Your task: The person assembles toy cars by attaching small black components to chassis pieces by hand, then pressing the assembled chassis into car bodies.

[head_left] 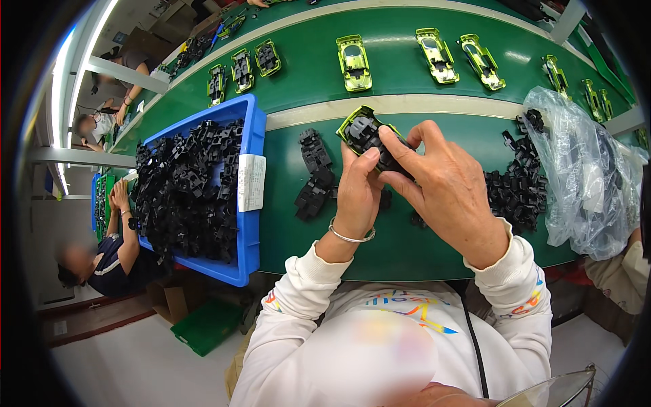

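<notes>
Between my hands is a lime-green toy car body (349,124), held above the green bench with its underside up and a black plastic part (365,131) seated inside. My left hand (357,203) grips its near left side, thumb on the black part. From the right, my right hand (456,186) has its fingers and thumb closed on the near right end, the index finger pressing on the black part. The fingers cover much of that end. Several loose black plastic parts (316,159) lie on the bench left of my hands.
A blue bin (251,197) heaped with black parts stands at the left. On the right lie a black pile (519,193) and a clear plastic bag (584,176). Beyond a pale ledge (407,105), several green car bodies (354,64) rest on a green strip. Other people work at far left.
</notes>
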`<control>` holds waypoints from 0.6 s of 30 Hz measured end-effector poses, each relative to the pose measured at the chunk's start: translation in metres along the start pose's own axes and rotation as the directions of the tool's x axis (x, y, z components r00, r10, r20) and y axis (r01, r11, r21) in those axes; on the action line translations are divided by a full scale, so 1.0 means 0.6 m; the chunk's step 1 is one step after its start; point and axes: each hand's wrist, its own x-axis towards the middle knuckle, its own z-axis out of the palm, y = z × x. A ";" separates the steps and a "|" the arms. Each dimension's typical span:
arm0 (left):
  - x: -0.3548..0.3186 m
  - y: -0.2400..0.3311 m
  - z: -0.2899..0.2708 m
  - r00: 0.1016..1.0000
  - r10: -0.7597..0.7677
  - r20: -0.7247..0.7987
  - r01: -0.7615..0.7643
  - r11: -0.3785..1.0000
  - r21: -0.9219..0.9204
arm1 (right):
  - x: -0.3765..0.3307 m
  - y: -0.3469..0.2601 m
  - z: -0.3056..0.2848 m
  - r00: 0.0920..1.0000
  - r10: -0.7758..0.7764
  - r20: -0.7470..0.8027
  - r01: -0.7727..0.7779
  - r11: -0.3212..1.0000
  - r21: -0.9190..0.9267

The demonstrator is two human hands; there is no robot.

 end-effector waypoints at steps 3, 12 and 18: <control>0.000 -0.001 0.002 1.000 -0.006 -0.009 0.006 1.000 0.017 | -0.002 -0.004 -0.002 1.000 0.020 -0.001 -0.020 0.999 -0.043; 0.003 -0.014 -0.021 0.998 -0.011 -0.063 0.020 0.990 0.137 | -0.005 0.003 0.004 0.997 -0.075 -0.006 0.072 0.980 -0.183; -0.001 -0.010 -0.023 0.996 -0.049 -0.071 0.060 0.986 0.155 | -0.005 0.010 0.008 0.996 -0.043 0.084 0.057 0.985 -0.165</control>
